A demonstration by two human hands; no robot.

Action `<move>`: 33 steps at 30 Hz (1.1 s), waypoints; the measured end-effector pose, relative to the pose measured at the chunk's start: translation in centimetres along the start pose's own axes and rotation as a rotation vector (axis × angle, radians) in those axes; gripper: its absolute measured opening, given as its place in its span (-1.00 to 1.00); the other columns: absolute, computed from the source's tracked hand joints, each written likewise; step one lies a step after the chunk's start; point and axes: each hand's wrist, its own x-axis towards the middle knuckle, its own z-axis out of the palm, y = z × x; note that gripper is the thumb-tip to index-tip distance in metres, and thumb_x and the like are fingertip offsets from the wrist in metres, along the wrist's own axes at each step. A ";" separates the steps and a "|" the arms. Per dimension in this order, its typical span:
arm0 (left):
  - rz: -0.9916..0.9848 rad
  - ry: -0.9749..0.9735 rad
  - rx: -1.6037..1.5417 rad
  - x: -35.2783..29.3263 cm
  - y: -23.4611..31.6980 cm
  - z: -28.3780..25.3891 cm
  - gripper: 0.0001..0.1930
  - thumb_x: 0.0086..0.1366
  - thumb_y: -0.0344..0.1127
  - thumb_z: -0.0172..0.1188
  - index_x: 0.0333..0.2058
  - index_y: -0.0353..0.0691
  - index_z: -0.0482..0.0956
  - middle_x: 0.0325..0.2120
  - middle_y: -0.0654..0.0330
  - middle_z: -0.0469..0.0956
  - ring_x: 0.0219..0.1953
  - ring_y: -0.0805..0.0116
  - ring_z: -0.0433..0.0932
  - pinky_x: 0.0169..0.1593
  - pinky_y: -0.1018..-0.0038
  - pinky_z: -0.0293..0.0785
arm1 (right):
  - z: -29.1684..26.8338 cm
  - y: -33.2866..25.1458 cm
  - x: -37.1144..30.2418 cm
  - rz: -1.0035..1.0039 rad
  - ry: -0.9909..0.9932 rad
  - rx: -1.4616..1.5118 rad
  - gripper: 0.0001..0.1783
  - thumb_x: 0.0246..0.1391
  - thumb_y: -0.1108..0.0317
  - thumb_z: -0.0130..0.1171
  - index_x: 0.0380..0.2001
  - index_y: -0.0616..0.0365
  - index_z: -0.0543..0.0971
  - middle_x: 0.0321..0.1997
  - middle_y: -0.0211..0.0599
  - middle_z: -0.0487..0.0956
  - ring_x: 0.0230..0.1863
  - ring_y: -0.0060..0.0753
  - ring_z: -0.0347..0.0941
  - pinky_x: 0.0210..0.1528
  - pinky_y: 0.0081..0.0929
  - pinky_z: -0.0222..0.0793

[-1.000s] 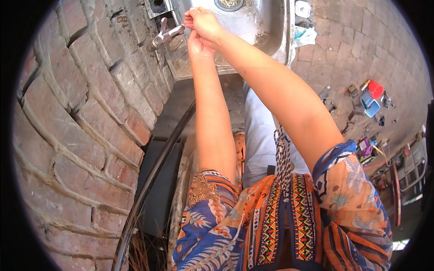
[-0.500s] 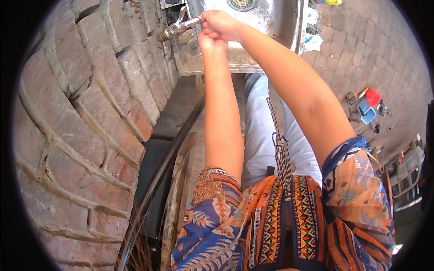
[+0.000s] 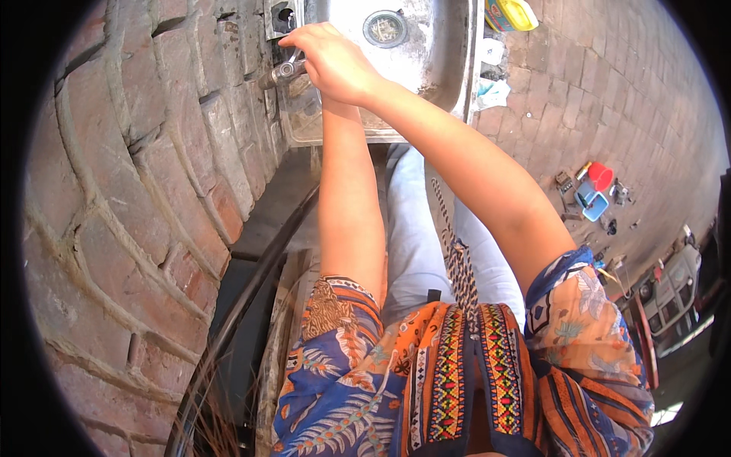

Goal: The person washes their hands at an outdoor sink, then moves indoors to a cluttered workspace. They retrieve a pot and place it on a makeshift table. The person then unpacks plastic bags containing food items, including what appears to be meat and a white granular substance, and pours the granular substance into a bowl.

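Faucet | spout end hidden | hands: left mostly covered by right

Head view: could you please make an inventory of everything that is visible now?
sink: 1, silver, top centre
drain: 1, grey, in the sink
tap: 1, silver, sink's left side, partly covered
container: 1, yellow, upper right of the sink
crumpled piece: 1, pale blue, by the sink's right edge
brick wall: 1, reddish brown, left
hose or pipe: 1, black, lower left
paving: 1, reddish grey, right
red vessel: 1, red, on the paving
basin: 1, blue, beside it
small items: several, mostly dark, around these, unclear
cord: 1, black and beige, before the shirt
shirt: 1, multicoloured, bottom
trousers: 1, light blue, centre
right hand: 1, bare, over the tap
left hand: hidden
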 end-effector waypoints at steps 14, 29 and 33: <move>-0.053 -0.044 -0.196 -10.2 1.7 4.5 -0.52 0.38 -0.01 -0.22 -0.69 -0.14 0.19 -0.72 0.31 0.14 -0.58 0.41 0.13 -0.43 0.48 0.13 | -2.3 0.5 -0.5 1.233 0.186 1.064 -0.83 0.04 0.36 0.08 -0.46 0.20 0.35 -0.62 -0.40 0.30 -0.68 -0.56 0.16 -0.62 -0.55 0.16; 0.455 -0.007 0.206 -53.3 21.6 8.3 -0.62 0.34 -0.14 -0.04 -0.64 -0.02 0.12 -0.74 0.45 -0.02 -0.69 0.61 -0.05 -0.59 0.62 -0.08 | -3.2 -24.2 -14.8 1.531 0.124 1.203 -0.49 0.28 0.01 -0.32 -0.73 -0.05 0.06 -0.77 -0.57 -0.12 -0.76 -0.61 -0.25 -0.76 -0.61 -0.27; 0.675 0.400 0.220 -70.4 31.6 -1.1 -0.50 0.36 0.03 -0.14 -0.71 0.01 -0.02 -0.80 0.46 -0.11 -0.75 0.60 -0.19 -0.65 0.58 -0.22 | -0.6 -28.6 -19.7 1.504 0.107 1.051 -0.63 0.26 0.07 -0.24 -0.53 0.05 0.28 -0.58 -0.46 0.21 -0.56 -0.56 0.16 -0.49 -0.61 0.24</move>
